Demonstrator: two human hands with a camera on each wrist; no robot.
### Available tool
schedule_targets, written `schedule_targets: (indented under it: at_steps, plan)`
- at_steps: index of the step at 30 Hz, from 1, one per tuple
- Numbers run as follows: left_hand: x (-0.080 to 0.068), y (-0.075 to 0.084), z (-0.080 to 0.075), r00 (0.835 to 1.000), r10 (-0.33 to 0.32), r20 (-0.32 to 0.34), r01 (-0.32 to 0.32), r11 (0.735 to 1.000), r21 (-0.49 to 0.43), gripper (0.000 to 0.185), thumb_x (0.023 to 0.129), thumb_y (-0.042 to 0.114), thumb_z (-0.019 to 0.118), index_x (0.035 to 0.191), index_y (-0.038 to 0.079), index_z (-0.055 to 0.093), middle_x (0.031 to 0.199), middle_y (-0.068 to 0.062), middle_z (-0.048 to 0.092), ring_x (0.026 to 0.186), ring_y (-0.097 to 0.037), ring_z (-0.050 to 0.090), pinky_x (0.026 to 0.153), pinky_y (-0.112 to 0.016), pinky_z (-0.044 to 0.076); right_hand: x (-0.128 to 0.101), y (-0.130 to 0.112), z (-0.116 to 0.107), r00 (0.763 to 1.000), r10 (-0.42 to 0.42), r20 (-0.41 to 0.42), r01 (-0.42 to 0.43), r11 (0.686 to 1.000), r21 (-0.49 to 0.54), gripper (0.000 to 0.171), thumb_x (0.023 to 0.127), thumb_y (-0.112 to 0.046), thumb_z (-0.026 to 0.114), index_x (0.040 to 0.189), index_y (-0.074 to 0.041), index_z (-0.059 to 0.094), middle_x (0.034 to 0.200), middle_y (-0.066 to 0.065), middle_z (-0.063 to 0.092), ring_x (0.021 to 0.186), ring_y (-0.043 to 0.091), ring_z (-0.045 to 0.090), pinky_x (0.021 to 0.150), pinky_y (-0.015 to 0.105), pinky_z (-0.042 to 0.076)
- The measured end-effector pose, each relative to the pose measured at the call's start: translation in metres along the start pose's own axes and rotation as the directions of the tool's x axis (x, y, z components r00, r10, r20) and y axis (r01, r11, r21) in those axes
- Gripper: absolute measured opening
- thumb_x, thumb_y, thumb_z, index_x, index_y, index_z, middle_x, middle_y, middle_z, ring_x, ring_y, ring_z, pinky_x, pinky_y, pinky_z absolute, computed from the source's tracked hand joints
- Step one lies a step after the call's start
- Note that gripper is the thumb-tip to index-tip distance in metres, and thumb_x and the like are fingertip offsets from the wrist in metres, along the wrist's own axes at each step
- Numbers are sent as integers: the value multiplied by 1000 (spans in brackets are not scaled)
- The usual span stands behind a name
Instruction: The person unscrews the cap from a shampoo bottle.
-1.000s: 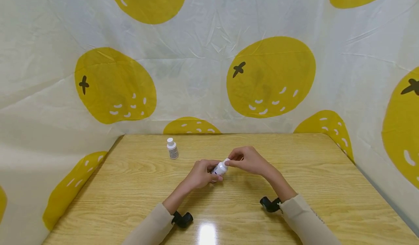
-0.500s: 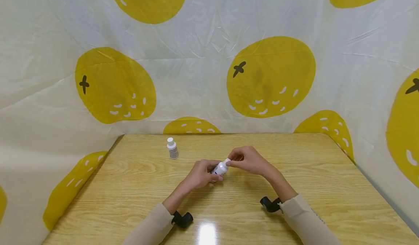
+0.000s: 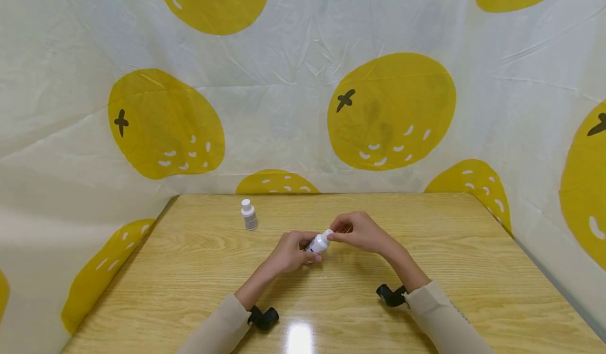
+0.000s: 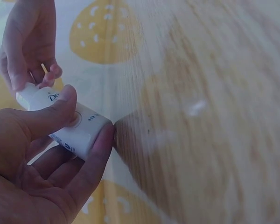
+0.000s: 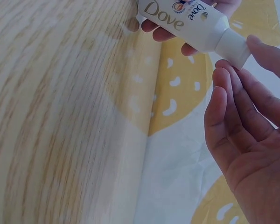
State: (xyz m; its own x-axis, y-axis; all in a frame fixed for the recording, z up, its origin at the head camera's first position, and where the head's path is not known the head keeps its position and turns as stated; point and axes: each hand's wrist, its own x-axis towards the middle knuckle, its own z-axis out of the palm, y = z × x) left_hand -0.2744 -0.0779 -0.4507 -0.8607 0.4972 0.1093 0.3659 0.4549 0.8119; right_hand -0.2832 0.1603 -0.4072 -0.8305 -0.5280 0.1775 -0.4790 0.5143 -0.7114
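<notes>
The small white plastic Dove bottle (image 3: 318, 243) is up off the light wooden table (image 3: 454, 270), near the middle, held between both hands. It lies tilted, cap end pointing toward the right hand.

The left hand (image 3: 290, 253) is wrapped round the bottle's body: thumb on top, fingers under and at the flat bottom end, as the left wrist view shows (image 4: 77, 128). That's a firm hold. The right hand (image 3: 360, 231) is at the round white cap (image 5: 233, 46). Its fingertips sit on or just beside the cap, w/ the fingers curled in a light pinch. In the right wrist view the palm looks loose, so can't tell how hard it pinches.

My guess on how it handles: very light, prob. easy to lift w/ two fingers. The plastic looks smooth & a bit shiny, so it may slip if hands are wet. The body is likely a little squishy, so a hard squeeze could push stuff out once the cap is off. Best spot to hold: the middle of the body, round the label. The cap is tiny, so fingertips only there.

A second small white bottle w/ a white cap (image 3: 249, 214) stands upright near the far left of the table, well apart from the hands. A white cloth w/ big yellow fruit shapes (image 3: 393, 112) hangs behind & at the sides.
</notes>
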Motion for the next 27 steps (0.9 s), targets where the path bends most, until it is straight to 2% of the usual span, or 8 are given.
schedule_targets:
  at_steps: [6,12,20,27]
  plan:
    - [-1,0,0,1000,5,5,-5,1000,11,41,88,10,82,128,15,74,102,-4,79,86,-11,69,66,-21,57,1,2,0,1000,-15,4,15,1000,-1,18,94,-25,78,99,-8,76,88,2,75,76,9,67,73,24,58]
    - [0,-1,0,1000,11,-5,-11,999,33,41,87,12,83,127,15,74,102,-3,79,88,-11,68,69,-21,56,0,-1,0,1000,8,-10,-8,1000,-10,23,94,-31,77,99,-9,76,89,1,75,76,10,65,69,25,56]
    - [1,0,0,1000,-1,-8,2,1000,26,42,88,13,83,129,16,74,103,-3,79,90,-13,68,68,-21,56,0,0,0,1000,-6,-7,6,1000,-6,20,95,-27,77,98,-8,76,89,2,75,78,22,69,69,24,56]
    - [0,1,0,1000,3,-10,-3,999,33,40,88,13,83,127,15,74,101,-2,79,87,-12,67,68,-22,55,0,1,-1,1000,-20,1,20,1000,-6,22,94,-28,77,101,-7,75,89,2,75,77,8,66,73,24,58]
